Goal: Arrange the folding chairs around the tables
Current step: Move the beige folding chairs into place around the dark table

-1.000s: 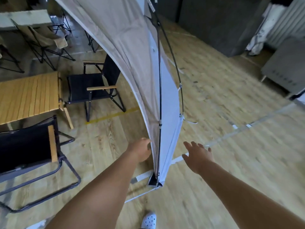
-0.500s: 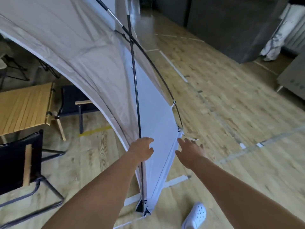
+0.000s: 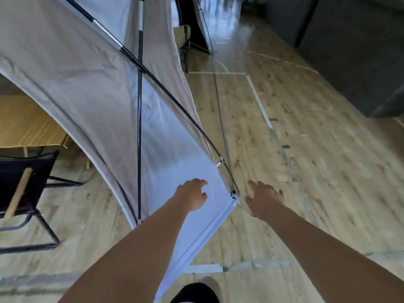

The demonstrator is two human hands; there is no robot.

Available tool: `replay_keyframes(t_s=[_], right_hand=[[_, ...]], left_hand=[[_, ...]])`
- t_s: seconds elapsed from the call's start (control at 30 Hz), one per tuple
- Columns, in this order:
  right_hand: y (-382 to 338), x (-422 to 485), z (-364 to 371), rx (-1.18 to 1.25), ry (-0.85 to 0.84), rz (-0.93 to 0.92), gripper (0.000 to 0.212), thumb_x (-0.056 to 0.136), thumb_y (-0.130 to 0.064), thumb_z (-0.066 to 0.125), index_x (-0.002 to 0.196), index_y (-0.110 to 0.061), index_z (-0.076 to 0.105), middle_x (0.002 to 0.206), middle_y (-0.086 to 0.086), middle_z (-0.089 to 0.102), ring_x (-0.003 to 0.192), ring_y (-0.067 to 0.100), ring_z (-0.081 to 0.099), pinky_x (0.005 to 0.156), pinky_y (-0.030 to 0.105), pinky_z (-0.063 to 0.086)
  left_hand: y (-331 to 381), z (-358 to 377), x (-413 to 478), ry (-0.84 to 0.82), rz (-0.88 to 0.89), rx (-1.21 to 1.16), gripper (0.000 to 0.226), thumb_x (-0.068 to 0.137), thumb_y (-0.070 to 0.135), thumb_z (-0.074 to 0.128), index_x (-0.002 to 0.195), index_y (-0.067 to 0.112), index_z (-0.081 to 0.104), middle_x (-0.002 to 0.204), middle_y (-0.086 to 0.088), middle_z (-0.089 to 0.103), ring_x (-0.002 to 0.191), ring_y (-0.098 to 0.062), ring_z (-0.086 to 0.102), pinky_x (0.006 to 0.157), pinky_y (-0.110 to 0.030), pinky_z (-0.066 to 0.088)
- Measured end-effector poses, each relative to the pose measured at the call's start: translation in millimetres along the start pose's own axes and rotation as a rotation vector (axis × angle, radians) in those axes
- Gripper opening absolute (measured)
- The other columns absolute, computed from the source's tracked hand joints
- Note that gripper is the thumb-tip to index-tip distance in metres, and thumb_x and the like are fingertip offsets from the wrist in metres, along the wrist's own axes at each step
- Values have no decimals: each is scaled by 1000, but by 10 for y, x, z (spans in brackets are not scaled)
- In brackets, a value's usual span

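A black folding chair (image 3: 24,184) with a wooden armrest stands at the left edge, beside a slatted wooden table (image 3: 24,125) partly hidden by the tent. A grey-white tent wall (image 3: 91,84) on black poles (image 3: 139,127) fills the middle. My left hand (image 3: 192,195) hovers over the tent's pale lower panel with loosely bent fingers, holding nothing. My right hand (image 3: 264,197) is spread in the air just right of the tent's corner clip (image 3: 234,194), empty. Both hands are far from the chair.
Wooden floor with white tape lines (image 3: 259,101) stretches to the right. A dark partition wall (image 3: 354,51) stands at the upper right. Another beige chair (image 3: 182,40) shows behind the tent at the top. My shoe (image 3: 196,291) is at the bottom edge.
I have moved forward and to the right along the tent. My left hand has come off the vertical pole and now hovers over the panel. The chair and table slid left in view.
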State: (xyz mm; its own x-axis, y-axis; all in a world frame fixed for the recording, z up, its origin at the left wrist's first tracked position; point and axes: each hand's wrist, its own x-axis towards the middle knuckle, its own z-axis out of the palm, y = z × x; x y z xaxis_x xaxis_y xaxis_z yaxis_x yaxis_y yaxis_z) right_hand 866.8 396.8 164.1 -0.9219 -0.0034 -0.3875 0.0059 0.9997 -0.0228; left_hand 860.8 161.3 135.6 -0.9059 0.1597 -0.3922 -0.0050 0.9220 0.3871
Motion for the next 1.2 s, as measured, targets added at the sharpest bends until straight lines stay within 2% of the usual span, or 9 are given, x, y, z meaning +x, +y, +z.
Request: replay_keyframes(t_s=[0.13,0.23,0.37,0.47,0.6,0.77,0.87,0.93,1.2], right_hand=[[293,429,-202,-13,2,-50,47,97,-43,40,141,-29,33,136,0,47,128,26,44,109,54,30],[495,839,-386,-18,-13,-77,54,97,-45,40,147,-30,28,139,0,45,131,26,41,111,55,27],[804,1521,-713,-46,-4,-135,55,100,-45,38,150,-30,23,144,0,41,134,26,39,114,56,24],[1074,2132,-1010,-43,13,-151,52,99,-46,39,147,-31,27,142,-1,43,133,26,40,114,55,25],[1393,2946,-1447,-51,-6,-142,55,99,-48,39,150,-31,24,145,-2,41,135,26,39,114,54,26],[1673,3823,-1871,-51,-7,-149,59,100,-47,39,153,-30,20,148,-2,39,138,26,36,115,54,25],[1796,4346,-2012,-38,-11,-170,58,100,-47,39,152,-30,21,147,-2,40,137,25,37,116,55,22],[1863,4692,-2125,-23,-27,-196,59,100,-47,38,153,-30,21,148,-2,39,137,26,36,116,54,22],[2327,6309,-2718,-62,10,-421,56,100,-47,36,152,-31,22,147,-2,40,136,25,39,114,56,25]], left_hand=[[377,-36,443,5,-26,-21,50,100,30,43,149,27,36,155,2,36,137,-23,39,113,-40,32],[661,-94,865,7,-19,-29,47,99,28,44,146,24,41,147,-2,45,130,-25,46,108,-40,37],[1030,-219,1623,13,-22,-88,48,98,28,46,146,23,43,149,-1,43,131,-23,47,109,-39,38],[1266,-362,2298,24,-27,-89,49,97,30,46,146,22,42,150,-1,43,132,-23,47,108,-41,41],[1525,-694,3064,4,-60,-78,48,97,28,46,144,20,43,145,-4,47,125,-24,52,103,-42,45],[1795,-1137,3848,20,-82,-87,51,100,25,43,150,21,36,155,-1,36,138,-23,40,110,-39,38],[1890,-1279,4301,29,-129,-72,53,100,28,43,151,24,34,158,1,31,141,-22,36,113,-39,35],[1946,-1359,4613,39,-182,-61,53,99,31,44,150,25,35,156,0,34,138,-23,40,111,-38,38],[2492,-1728,5992,118,-353,-82,52,99,31,45,150,27,35,156,3,34,134,-23,45,110,-39,39]])
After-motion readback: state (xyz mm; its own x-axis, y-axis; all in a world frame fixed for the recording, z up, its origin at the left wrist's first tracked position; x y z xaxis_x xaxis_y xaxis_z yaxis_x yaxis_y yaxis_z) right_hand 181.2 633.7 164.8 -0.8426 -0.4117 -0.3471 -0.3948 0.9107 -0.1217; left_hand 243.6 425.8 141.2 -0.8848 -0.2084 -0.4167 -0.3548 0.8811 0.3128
